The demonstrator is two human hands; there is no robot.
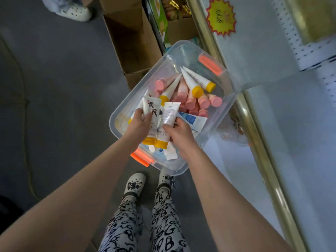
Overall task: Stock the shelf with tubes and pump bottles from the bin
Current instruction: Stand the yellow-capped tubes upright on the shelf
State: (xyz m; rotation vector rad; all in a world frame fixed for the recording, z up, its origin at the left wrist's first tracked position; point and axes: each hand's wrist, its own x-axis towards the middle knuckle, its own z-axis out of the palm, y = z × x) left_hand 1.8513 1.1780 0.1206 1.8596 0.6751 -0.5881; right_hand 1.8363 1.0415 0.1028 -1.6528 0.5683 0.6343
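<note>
A clear plastic bin (183,51) with orange latches stands on the floor in front of my feet. Inside lie several pink-capped tubes (190,100), white tubes with yellow caps (192,82) and a flat blue-and-white tube (192,120). Over the bin, my left hand (140,122) grips a white tube with black characters and a yellow cap (151,113). My right hand (179,130) grips a second white yellow-capped tube (168,115) right beside it, caps pointing toward me. The pale shelf (283,110) with a brass-coloured rail runs along the right.
An open cardboard box (131,44) stands on the grey floor beyond the bin. Boxed goods (174,17) sit on a low shelf behind it. A yellow-and-red starburst tag (221,17) hangs on the shelf. Another person's white clog (72,11) shows at top left.
</note>
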